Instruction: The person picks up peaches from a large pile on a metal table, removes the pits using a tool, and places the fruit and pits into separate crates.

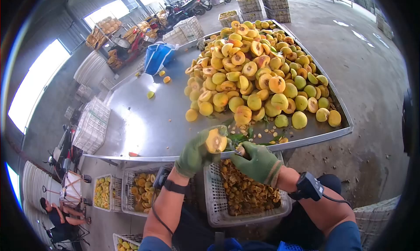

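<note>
My left hand (191, 155), in a green glove, grips a halved yellow peach (216, 141) with its cut face turned towards me. Close by on the right, my gloved right hand (259, 163) is closed around a small tool with a wooden handle (240, 151); its working end is too small to make out. Both hands are at the near edge of a metal table (144, 115). Beyond them rises a big heap of yellow peaches (245, 71), many cut in half. Loose pits and green leaves lie at its foot. Under my hands stands a plastic crate (214, 209) of scraps.
Crates of peach pieces (117, 194) stand on the floor to the left. A blue bag (158, 58) lies on the table's far left corner. Stacked crates (276, 8) and parked motorbikes (188, 10) are farther back. A seated person (59, 218) is at lower left.
</note>
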{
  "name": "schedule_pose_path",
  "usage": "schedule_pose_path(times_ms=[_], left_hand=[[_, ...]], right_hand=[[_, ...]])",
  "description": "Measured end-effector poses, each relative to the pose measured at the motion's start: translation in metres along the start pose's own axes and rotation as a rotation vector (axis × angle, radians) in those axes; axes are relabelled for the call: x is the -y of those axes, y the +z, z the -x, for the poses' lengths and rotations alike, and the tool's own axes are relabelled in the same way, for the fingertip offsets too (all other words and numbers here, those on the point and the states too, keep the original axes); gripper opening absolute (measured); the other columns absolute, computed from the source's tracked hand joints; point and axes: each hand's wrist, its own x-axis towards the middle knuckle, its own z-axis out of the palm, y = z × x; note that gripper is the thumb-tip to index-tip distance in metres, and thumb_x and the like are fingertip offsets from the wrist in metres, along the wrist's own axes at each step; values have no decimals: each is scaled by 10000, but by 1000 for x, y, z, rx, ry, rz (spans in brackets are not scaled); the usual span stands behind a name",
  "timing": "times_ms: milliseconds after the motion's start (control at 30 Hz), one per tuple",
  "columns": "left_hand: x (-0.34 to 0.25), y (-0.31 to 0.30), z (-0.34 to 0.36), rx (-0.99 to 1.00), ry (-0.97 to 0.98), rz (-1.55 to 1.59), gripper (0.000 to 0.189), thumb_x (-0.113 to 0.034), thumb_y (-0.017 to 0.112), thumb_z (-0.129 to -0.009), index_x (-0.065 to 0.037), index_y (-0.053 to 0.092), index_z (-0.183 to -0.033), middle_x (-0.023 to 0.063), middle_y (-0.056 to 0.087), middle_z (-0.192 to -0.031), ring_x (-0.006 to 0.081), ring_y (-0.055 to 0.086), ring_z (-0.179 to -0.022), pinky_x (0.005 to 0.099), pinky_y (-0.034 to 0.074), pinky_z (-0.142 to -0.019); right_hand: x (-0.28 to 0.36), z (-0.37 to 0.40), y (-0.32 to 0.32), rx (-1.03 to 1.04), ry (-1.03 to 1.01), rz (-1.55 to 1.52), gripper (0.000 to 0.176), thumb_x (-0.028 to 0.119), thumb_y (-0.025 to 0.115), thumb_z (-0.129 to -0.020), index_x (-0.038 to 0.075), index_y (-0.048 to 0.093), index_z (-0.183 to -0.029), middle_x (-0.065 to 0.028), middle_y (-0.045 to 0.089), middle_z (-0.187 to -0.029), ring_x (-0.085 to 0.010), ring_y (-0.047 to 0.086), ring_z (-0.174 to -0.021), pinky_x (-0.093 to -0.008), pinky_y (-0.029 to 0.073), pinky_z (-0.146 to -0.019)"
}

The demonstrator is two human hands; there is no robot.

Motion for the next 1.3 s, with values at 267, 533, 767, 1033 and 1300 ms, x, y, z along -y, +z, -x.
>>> schedule_pose_path(times_ms=[267, 533, 767, 1033, 1300], left_hand=[[21, 6, -7, 29, -71, -58, 579, -458, 446, -1063, -26, 498, -1446, 91, 640, -1247, 170, 656, -996, 271, 568, -757], [32, 15, -8, -17, 30, -82, 544, -445, 419, -1079, -28, 525, -1411, 85, 645, -1237, 170, 655, -1056, 294, 570, -814], [56, 13, -17, -92, 362, -430, 469, -377, 427, -1103, -9, 553, -1364, 105, 640, -1259, 189, 654, -1094, 339, 569, -911], [58, 26, -15, -208, 188, -156, 432, -396, 445, -1096, -47, 586, -1308, 88, 655, -1206, 176, 678, -1023, 319, 600, -840], [74, 19, -14, -269, 231, -200, 419, -411, 471, -1083, -71, 601, -1291, 74, 667, -1162, 167, 695, -951, 323, 617, -784]], right_hand=[[-26, -14, 12, -120, -216, 298, 301, 309, 687, -914, 25, 587, -899, -231, 658, -760, -444, 657, -715, -504, 498, -611], [-33, -26, 23, -57, -189, 286, 341, 300, 672, -897, -1, 600, -1040, -256, 675, -807, -453, 671, -762, -517, 530, -672], [-35, -34, 32, -3, -136, 348, 363, 291, 671, -888, -19, 578, -1054, -261, 680, -819, -457, 675, -781, -524, 535, -694], [-37, -35, 38, 39, -95, 303, 358, 271, 676, -885, -13, 578, -1081, -272, 680, -851, -462, 674, -810, -517, 534, -694], [-45, -32, 44, 59, -129, 258, 337, 275, 689, -882, 0, 599, -1056, -253, 683, -848, -444, 678, -822, -508, 531, -699]])
